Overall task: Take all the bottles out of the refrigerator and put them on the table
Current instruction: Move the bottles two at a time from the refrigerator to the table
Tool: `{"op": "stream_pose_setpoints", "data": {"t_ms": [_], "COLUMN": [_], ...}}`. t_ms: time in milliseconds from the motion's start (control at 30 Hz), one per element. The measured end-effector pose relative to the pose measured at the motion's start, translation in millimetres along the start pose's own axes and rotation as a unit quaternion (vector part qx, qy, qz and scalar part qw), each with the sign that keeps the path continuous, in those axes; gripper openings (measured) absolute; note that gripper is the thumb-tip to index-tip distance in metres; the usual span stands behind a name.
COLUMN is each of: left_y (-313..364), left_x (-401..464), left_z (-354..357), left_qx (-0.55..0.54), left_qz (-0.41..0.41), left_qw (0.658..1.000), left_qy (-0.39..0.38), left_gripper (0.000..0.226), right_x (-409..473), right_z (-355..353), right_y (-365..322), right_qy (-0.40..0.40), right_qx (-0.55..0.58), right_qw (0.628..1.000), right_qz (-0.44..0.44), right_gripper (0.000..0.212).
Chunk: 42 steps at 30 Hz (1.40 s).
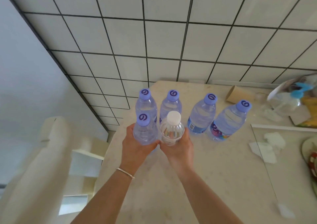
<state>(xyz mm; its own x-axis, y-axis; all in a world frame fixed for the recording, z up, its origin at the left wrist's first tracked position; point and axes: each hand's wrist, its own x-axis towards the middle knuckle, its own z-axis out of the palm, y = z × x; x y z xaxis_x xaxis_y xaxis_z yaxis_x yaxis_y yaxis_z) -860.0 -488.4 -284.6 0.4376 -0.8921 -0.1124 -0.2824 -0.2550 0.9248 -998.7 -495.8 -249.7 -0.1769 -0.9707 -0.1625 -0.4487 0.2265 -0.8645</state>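
Note:
My left hand (135, 148) grips a clear water bottle with a purple cap (144, 129), held upright over the table's left part. Beside it, my right hand (176, 148) grips a clear bottle with a white cap (172, 131), also upright. The two held bottles touch side by side. Behind them several purple-capped bottles stand on the pale stone table (197, 181): one at the far left (145, 103), one beside it (171, 103), one in the middle (202, 114) and one at the right (228, 122). The refrigerator is out of view.
A tipped brown paper cup (235, 94) lies at the back. Plastic bags and packaging (291, 100) crowd the right rear corner. White paper scraps (267, 146) and a plate's edge (308, 155) lie at the right. A cream chair (51, 146) stands left of the table, below a tiled wall.

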Motion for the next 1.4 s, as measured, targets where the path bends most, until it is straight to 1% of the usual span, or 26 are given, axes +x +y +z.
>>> {"op": "stream_pose_setpoints", "data": {"t_ms": [67, 133, 167, 233, 300, 400, 500, 600, 767, 867, 967, 1100, 1233, 1333, 1400], "left_y": [1, -2, -9, -1, 11, 15, 22, 33, 57, 70, 76, 77, 61, 41, 30], "left_x": [-3, -2, 2, -2, -14, -36, -55, -76, -127, -174, -230, -313, -398, -452, -488], "left_z": [0, -1, -1, -6, -15, -22, -29, -37, -52, -59, -65, -75, -88, -99, -113], "left_qx": [0.005, 0.012, 0.012, 0.014, 0.000, 0.014, 0.024, 0.024, 0.033, 0.058, 0.056, 0.037, 0.029, 0.005, -0.018], "left_qz": [-0.004, -0.011, -0.017, -0.020, -0.017, -0.018, -0.024, -0.014, 0.006, 0.031, 0.033, 0.019, -0.026, -0.065, -0.087], "left_qw": [1.000, 1.000, 0.999, 0.999, 0.999, 1.000, 0.999, 0.999, 0.998, 0.995, 0.991, 0.982, 0.968, 0.951, 0.934], "left_qy": [0.001, -0.020, -0.035, -0.047, -0.029, 0.000, 0.018, 0.036, 0.058, 0.081, 0.113, 0.187, 0.247, 0.302, 0.347], "left_gripper": [0.087, 0.092, 0.093, 0.091, 0.087, 0.093, 0.090, 0.086, 0.075, 0.066, 0.062, 0.058, 0.057, 0.059, 0.060], "right_x": [-1, -3, -4, -7, -14, -33, -53, -71, -107, -139, -176, -226, -285, -320, -347], "right_z": [-1, -3, -5, -9, -16, -28, -40, -52, -81, -104, -126, -149, -159, -158, -155], "right_y": [0, 1, 2, 4, 6, 7, 5, 3, -9, -12, -7, 1, 15, 21, 19], "right_qy": [-0.015, -0.031, -0.041, -0.058, -0.065, -0.055, -0.032, -0.028, -0.048, -0.068, -0.103, -0.168, -0.248, -0.292, -0.319], "right_qx": [-0.002, -0.018, -0.032, -0.062, -0.080, -0.100, -0.118, -0.109, -0.078, -0.069, -0.067, -0.078, -0.090, -0.105, -0.109], "right_qw": [1.000, 0.999, 0.999, 0.996, 0.994, 0.993, 0.992, 0.993, 0.995, 0.991, 0.982, 0.959, 0.928, 0.904, 0.884], "right_qz": [0.006, 0.005, 0.002, 0.007, 0.020, 0.032, 0.034, 0.022, -0.038, -0.092, -0.146, -0.214, -0.262, -0.294, -0.323], "right_gripper": [0.055, 0.060, 0.063, 0.069, 0.074, 0.081, 0.080, 0.076, 0.070, 0.068, 0.067, 0.067, 0.066, 0.066, 0.066]}}
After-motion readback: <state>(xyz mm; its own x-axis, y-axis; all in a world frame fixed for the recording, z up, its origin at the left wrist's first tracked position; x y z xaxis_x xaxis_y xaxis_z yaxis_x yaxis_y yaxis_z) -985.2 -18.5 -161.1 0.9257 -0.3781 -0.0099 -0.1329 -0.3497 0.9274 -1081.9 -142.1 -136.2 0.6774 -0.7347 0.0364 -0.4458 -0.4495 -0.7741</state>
